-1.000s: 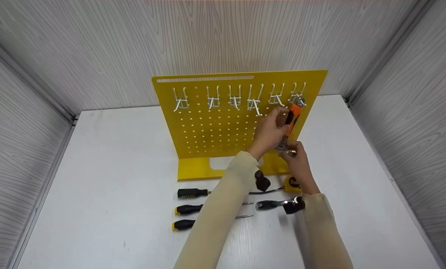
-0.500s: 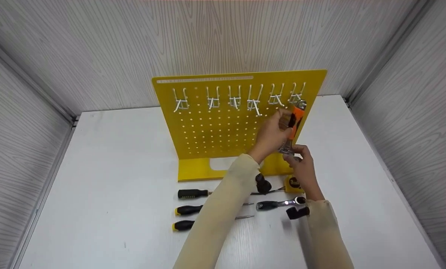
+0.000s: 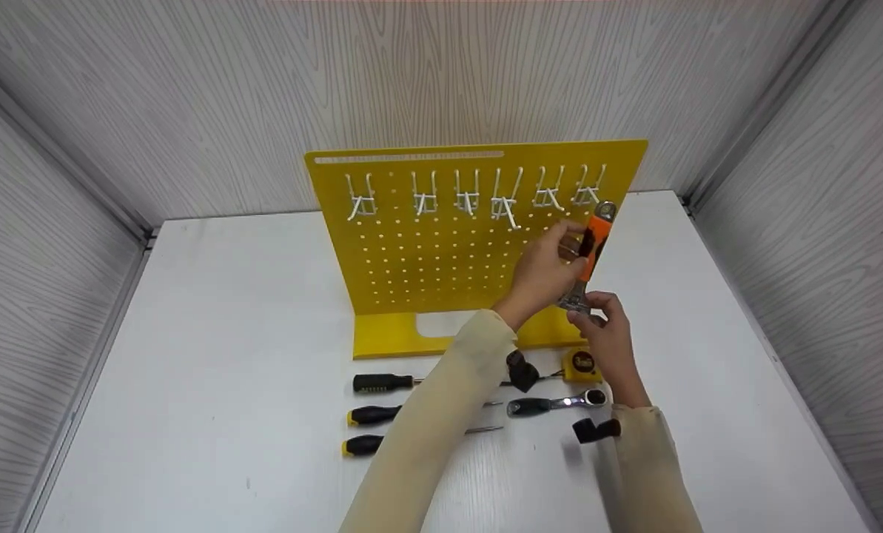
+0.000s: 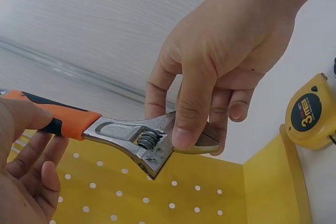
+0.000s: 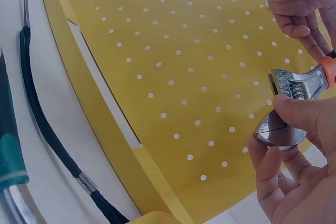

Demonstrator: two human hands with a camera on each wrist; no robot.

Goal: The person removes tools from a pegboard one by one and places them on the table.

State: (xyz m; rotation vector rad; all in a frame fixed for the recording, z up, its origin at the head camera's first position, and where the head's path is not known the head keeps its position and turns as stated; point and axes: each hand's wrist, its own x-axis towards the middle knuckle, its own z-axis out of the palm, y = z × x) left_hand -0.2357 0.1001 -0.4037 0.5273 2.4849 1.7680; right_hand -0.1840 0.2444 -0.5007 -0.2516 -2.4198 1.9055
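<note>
An adjustable wrench (image 3: 594, 240) with an orange and black handle stands tilted before the right side of the yellow pegboard (image 3: 441, 259), its metal head down. Fingers and thumb of my left hand (image 3: 548, 268) grip the handle, also seen at the edge of the left wrist view. My right hand (image 3: 613, 337) pinches the wrench's head from below; in the right wrist view its thumb (image 5: 296, 111) lies on the metal near the adjusting screw. The handle's top end is just in front of and below the rightmost white hook (image 3: 586, 194).
Several white hooks line the board's upper part. On the white table before it lie a dark screwdriver (image 3: 382, 383), two black-and-yellow screwdrivers (image 3: 373, 415), a ratchet wrench (image 3: 559, 403) and a yellow tape measure (image 3: 580, 366) with a dark strap. Pale walls stand around the table.
Both hands have moved right and slightly down toward me with the adjustable wrench. Its handle end, earlier at the rightmost hook, is now away from it.
</note>
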